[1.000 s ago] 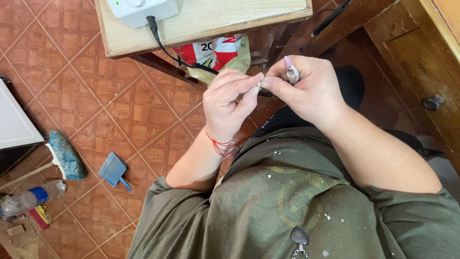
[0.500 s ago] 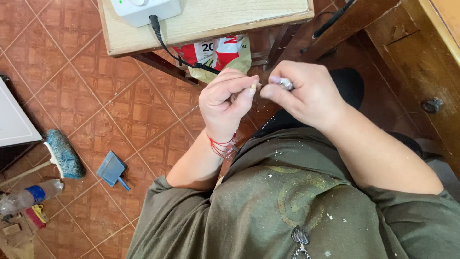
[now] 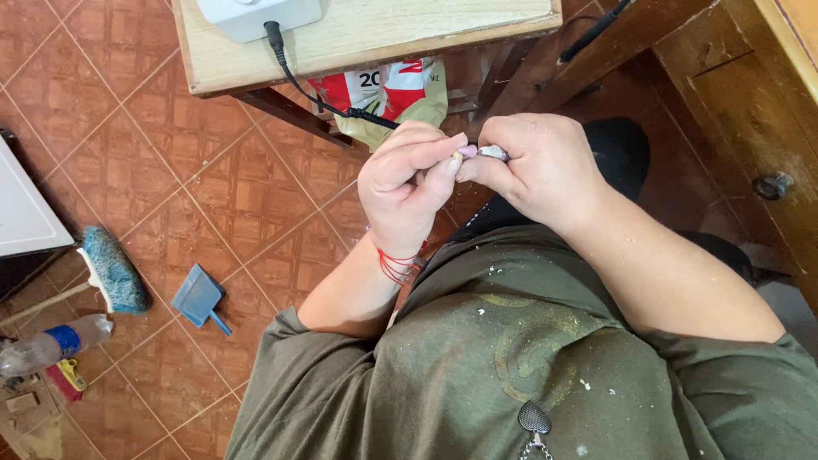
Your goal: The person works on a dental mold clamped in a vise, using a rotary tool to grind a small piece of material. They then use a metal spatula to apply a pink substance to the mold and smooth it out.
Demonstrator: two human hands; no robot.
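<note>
Both hands meet above the lap: the left hand (image 3: 407, 189) pinches a small pale piece (image 3: 457, 159), the right hand (image 3: 545, 170) grips a silvery tool (image 3: 492, 152), seemingly lying crosswise, tip touching the piece

Home workshop corner: terracotta tile floor (image 3: 170, 170), rough wooden surface (image 3: 366, 38) just beyond the fingers (image 3: 464, 152), brush (image 3: 111, 268), blue dustpan (image 3: 198, 296) and plastic bottle (image 3: 51, 345) well left; dust-flecked shirt (image 3: 511, 358) below.
</note>
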